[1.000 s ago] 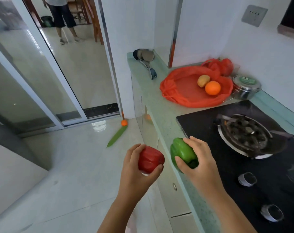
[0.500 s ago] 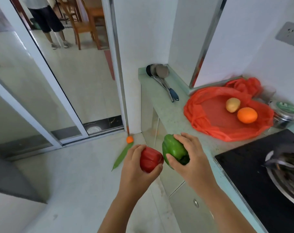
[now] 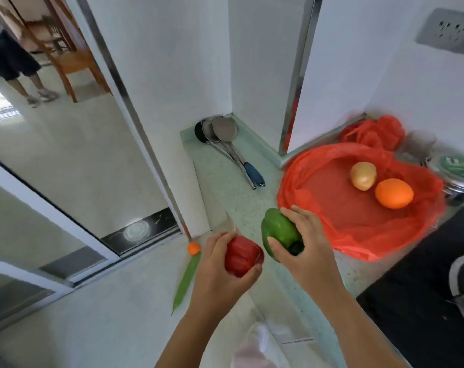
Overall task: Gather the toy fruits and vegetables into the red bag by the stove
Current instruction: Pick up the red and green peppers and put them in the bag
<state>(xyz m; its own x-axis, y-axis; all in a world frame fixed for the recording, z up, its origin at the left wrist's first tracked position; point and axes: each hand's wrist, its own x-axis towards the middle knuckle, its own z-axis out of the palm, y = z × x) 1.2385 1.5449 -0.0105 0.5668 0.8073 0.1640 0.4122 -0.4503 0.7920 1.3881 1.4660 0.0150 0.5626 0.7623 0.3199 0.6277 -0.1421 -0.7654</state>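
Hands w/ one toy each, short of the bag. Right hand: fingers wrapped over a glossy green plastic bell pepper, stem end turned down toward the palm, long axis running roughly from lower right to upper left. Left hand: fingers curled under and round a shiny red plastic bell pepper. Both toys held in the air over the near edge of the pale green speckled table; the two peppers just beside each other, contact not resolvable.

Key relation: thin orange-red plastic bag lies flattened and open on the table, ahead and to the right of both hands, between them and the wall corner, next to the black stove top. Right hand is the nearer; its knuckles are near the bag's near rim. Left hand must cross further, so the green pepper probably goes in first. Already in the bag: a yellowish potato-shaped toy touching or just beside a round orange toy fruit.

Not yet gathered, on the floor by the door frame: a small orange ball-like toy and a long flat green pod.

Obscured: motion blur softens the bag's edges; far part of the bag bunched vs. the wall, contents there not visible; stove cut off at right edge.
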